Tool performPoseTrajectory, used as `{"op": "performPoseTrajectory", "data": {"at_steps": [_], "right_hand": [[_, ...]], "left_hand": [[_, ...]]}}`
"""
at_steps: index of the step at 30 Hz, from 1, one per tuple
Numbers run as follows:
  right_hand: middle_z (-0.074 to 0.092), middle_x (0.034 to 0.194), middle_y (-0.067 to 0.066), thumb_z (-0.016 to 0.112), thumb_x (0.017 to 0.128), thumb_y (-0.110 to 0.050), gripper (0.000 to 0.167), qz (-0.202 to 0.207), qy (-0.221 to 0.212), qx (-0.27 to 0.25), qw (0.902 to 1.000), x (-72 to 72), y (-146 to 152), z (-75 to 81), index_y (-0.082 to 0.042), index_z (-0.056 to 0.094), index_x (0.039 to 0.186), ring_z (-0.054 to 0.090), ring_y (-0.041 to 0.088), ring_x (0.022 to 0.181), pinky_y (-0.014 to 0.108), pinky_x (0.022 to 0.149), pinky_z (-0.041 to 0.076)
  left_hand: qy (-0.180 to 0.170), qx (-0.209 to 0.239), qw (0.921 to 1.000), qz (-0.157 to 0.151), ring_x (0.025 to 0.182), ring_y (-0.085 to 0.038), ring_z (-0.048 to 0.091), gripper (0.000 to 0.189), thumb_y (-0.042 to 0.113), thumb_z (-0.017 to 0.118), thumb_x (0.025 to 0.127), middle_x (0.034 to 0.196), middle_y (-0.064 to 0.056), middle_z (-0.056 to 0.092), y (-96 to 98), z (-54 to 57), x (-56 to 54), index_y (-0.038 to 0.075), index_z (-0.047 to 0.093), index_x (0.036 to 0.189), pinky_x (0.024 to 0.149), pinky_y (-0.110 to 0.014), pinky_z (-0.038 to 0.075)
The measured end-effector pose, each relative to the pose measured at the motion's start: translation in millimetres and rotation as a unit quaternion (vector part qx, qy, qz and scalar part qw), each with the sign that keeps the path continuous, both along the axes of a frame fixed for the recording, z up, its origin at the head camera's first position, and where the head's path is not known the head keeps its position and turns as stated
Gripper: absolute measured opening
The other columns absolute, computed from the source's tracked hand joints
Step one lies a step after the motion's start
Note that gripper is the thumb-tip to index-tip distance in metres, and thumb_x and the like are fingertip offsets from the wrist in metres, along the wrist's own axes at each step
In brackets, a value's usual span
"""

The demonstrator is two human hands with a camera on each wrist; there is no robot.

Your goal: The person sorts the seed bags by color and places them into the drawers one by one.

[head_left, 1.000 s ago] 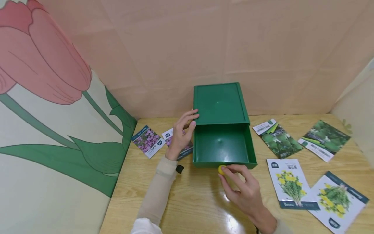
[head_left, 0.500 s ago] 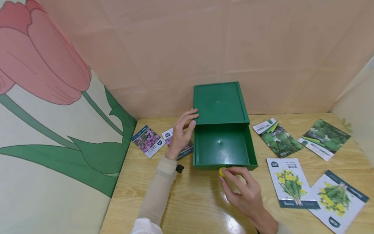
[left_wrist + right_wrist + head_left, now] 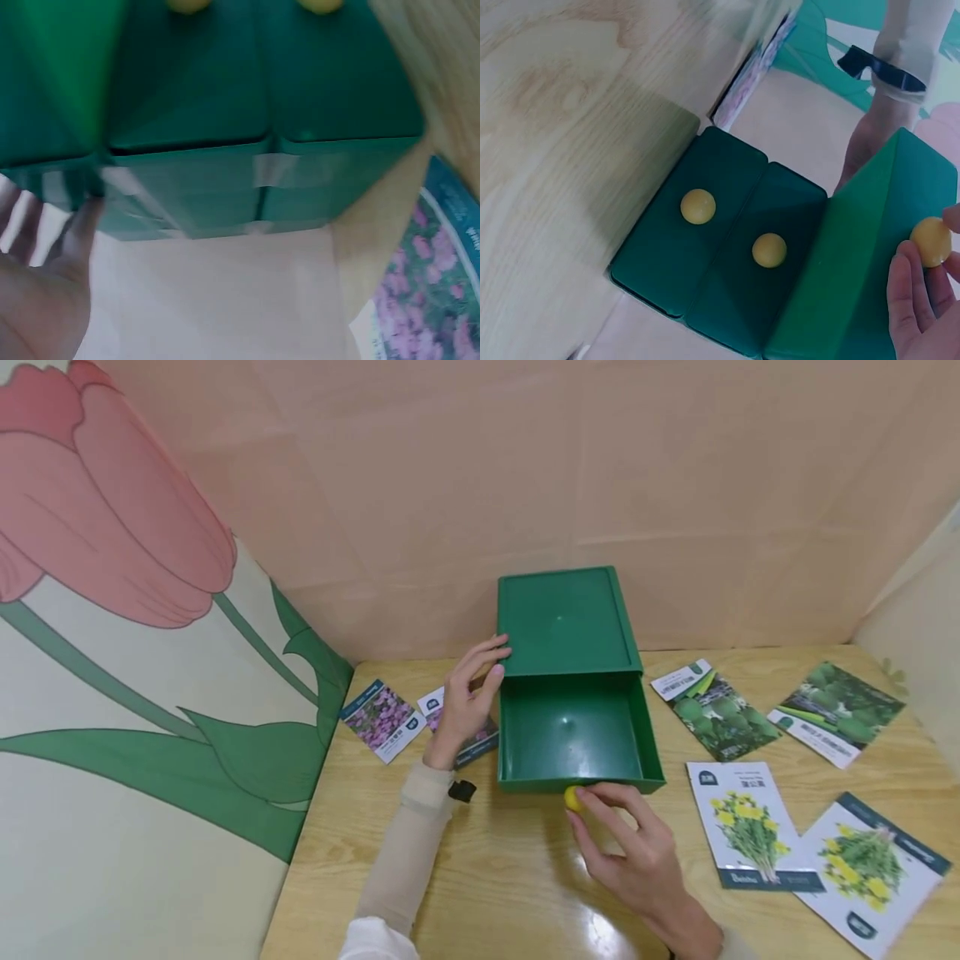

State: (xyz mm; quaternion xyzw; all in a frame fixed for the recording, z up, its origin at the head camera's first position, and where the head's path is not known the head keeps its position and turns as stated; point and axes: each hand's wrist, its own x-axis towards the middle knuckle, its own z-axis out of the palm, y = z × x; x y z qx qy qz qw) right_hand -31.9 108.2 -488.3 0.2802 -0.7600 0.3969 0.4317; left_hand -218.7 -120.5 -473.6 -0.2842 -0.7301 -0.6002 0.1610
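As the left hand (image 3: 463, 702), fingers extended, rests against the cabinet (image 3: 566, 622), the right hand (image 3: 636, 852) pinches the knob (image 3: 572, 798) of the jutting drawer (image 3: 566, 747).

There are one left hand (image 3: 465, 706), one right hand (image 3: 633, 852), three drawers (image 3: 566, 747) and three yellow knobs (image 3: 770, 250). Six packets (image 3: 750, 831) lie on one table (image 3: 495, 885): two pink-flowered, two green, two yellow-flowered.

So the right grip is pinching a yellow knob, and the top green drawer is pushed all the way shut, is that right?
Not quite: the top green drawer isn't shut. It is pulled out, and the head view shows right down inside it. The right grip is indeed pinching a yellow knob.
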Motion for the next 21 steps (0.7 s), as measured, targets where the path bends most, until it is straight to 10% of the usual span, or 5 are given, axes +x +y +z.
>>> {"op": "performPoseTrajectory", "data": {"at_steps": [8,21], "right_hand": [[0.071,0.095,0.016,0.069,0.103,-0.035,0.039,-0.015,-0.007,0.002,0.9999,7.4,10.6,5.7,0.003,0.081,0.105,0.065,0.02,0.081,0.009,0.091,0.052],[0.071,0.082,0.024,0.079,0.097,-0.032,0.039,-0.055,0.062,-0.073,0.9939,14.1,27.3,20.9,0.007,0.081,0.092,0.066,0.024,0.074,0.01,0.095,0.05]], "left_hand": [[-0.037,-0.028,0.9989,0.009,0.142,-0.028,0.057,0.03,0.011,0.062,0.108,0.153,-0.01,0.059,0.5,23.5,18.3,0.004,0.07,0.136,0.105,-0.051,0.059],[0.041,-0.082,0.9956,0.018,0.142,-0.027,0.058,0.03,0.013,0.065,0.107,0.144,-0.017,0.065,11.8,54.3,50.0,0.0,0.07,0.134,0.122,-0.045,0.044]]}}
